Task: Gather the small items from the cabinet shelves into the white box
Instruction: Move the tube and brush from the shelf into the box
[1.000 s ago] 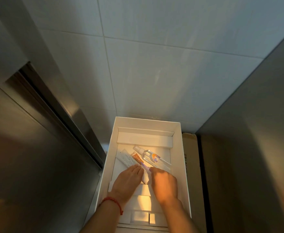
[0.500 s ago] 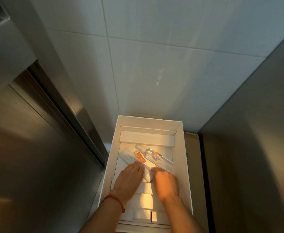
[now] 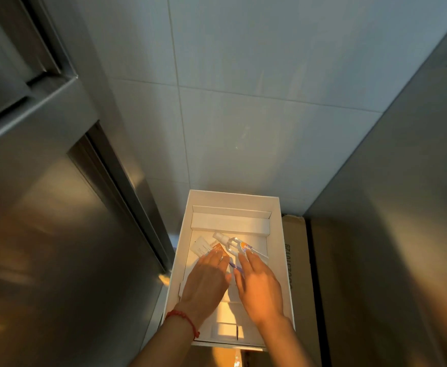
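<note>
Two bare forearms are seen; a thin red cord bracelet (image 3: 184, 317) is worn at the left wrist.

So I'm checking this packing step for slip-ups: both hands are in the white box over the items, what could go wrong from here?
1. The clear bottle lies on its side under the right hand's fingertips; a nudge could roll it.
2. The tube is partly under the left hand; pressing might squash it.
3. The box sits beside a cardboard carton; leaning on its wall could shift it.
</note>
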A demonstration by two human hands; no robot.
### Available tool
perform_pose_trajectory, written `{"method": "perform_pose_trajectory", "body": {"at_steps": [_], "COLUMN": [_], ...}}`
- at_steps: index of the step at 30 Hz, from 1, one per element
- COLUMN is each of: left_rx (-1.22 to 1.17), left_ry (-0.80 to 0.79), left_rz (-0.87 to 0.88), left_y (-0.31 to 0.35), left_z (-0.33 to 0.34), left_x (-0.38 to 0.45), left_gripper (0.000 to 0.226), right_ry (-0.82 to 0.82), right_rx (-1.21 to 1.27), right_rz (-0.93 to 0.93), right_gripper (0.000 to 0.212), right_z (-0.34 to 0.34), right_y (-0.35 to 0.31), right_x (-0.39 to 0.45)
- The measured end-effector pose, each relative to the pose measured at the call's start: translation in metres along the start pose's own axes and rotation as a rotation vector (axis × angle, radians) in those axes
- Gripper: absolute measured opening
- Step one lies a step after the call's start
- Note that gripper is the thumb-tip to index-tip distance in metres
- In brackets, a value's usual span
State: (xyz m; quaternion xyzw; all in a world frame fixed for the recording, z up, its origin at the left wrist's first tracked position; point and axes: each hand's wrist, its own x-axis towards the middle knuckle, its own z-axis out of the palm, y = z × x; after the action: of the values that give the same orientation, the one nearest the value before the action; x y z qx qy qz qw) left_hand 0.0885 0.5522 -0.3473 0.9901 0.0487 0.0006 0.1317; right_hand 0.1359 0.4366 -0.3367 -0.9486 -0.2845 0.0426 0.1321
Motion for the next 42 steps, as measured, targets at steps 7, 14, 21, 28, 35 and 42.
{"method": "perform_pose_trajectory", "body": {"at_steps": [7, 14, 21, 28, 35, 42], "left_rx": [-0.032, 0.008, 0.007, -0.011, 0.005, 0.029], "left_ry": [-0.054, -0.053, -0.012, 0.043, 0.135, 0.226], "left_rz": [-0.103, -0.181, -0.224, -0.298, -0.352, -0.431], "left_y": [0.018, 0.035, 0.049, 0.065, 0.091, 0.115], "left_z": [-0.049, -0.095, -0.137, -0.174, -0.213, -0.255], "left_x": [-0.012, -0.029, -0.05, -0.083, -0.119, -0.164], "left_gripper": [0.047, 0.049, 0.05, 0.05, 0.051, 0.051], "right_ry": [0.042, 0.155, 0.105, 0.09, 0.087, 0.129], "right_rx": [-0.008, 0.036, 0.184, 0.193, 0.15, 0.185], "right_rz": [0.007, 0.017, 0.062, 0.016, -0.041, -0.116], "right_gripper": [0.05, 0.044, 0.054, 0.07, 0.051, 0.051], "right_z": [-0.029, -0.073, -0.116, -0.16, -0.207, -0.245], "right_y": [-0.012, -0.027, -0.039, -0.061, -0.074, -0.1], "right_x": [-0.018, -0.033, -0.051, -0.065, -0.093, -0.128]}}
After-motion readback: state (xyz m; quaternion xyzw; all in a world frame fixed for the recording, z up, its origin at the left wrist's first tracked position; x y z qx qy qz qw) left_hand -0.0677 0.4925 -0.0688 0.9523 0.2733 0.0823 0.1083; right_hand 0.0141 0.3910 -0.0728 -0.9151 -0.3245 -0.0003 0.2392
